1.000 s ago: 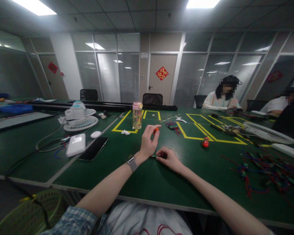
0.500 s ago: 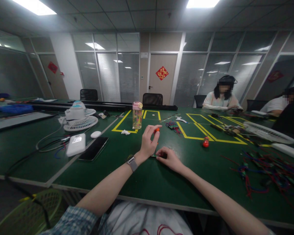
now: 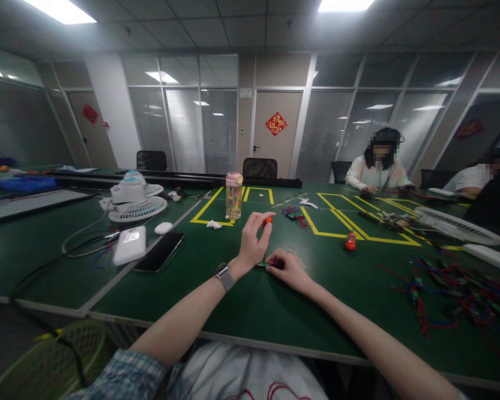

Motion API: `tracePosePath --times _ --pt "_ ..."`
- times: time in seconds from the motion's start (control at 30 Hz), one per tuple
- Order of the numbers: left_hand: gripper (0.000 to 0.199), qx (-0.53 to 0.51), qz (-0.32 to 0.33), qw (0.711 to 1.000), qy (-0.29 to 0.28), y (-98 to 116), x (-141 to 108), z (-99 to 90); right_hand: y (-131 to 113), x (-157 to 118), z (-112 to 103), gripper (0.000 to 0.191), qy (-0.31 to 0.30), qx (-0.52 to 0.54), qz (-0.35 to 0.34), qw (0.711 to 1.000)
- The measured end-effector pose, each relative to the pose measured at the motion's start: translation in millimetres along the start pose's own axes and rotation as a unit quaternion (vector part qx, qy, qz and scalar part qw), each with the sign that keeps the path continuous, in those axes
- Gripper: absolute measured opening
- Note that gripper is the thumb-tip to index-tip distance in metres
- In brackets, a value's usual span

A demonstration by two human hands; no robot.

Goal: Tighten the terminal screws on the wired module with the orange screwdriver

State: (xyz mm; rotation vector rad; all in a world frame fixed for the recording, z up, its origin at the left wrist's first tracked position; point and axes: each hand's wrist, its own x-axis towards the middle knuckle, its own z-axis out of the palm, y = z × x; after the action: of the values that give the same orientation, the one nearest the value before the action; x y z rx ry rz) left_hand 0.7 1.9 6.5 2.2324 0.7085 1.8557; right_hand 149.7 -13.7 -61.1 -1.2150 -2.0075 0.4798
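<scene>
My left hand [image 3: 252, 240] is raised just above the tabletop, fingers closed round a small orange-handled screwdriver [image 3: 268, 220]. The tool stands roughly upright, its handle mostly covered by my fingers. Below it a small green circuit board [image 3: 261, 264] lies on the table. My right hand [image 3: 289, 270] rests beside it, thumb and fingertips pinching the board's right end. My fingers hide most of that end, and the contact between tool and board is too small to make out.
Ahead stands a pink-lidded bottle [image 3: 233, 197]. A phone [image 3: 160, 251], white power bank [image 3: 129, 245] and fan [image 3: 135, 203] lie left. On the right are a red-orange bottle [image 3: 350, 242] and tangled wired boards [image 3: 445, 291]. A co-worker [image 3: 379, 166] sits across the table.
Both my hands keep almost the same place and grip. Across the table, the co-worker's arms have shifted, one hand now lower on the tabletop.
</scene>
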Motion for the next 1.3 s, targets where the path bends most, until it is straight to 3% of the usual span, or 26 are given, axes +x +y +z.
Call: tracePosePath --times 0.53,0.87,1.1,1.3 --pt "0.028 -0.03 -0.012 0.999 0.0 0.1 0.8 -0.3 -4.9 -1.2 -2.1 0.01 -0.002 0.004 0.003 1.0" --pt "0.016 0.032 -0.003 0.999 0.037 -2.5 -0.5 1.8 -6.8 -0.8 -2.1 0.01 -0.005 0.003 0.012 1.0" --pt "0.029 -0.007 -0.012 1.0 0.004 -1.7 0.2 -0.1 -5.9 -0.9 -2.1 0.01 -0.003 0.008 0.008 1.0" --pt "0.021 0.012 -0.006 1.0 0.026 -0.7 1.1 1.1 -7.4 -1.1 -2.9 0.011 -0.006 0.005 0.011 1.0"
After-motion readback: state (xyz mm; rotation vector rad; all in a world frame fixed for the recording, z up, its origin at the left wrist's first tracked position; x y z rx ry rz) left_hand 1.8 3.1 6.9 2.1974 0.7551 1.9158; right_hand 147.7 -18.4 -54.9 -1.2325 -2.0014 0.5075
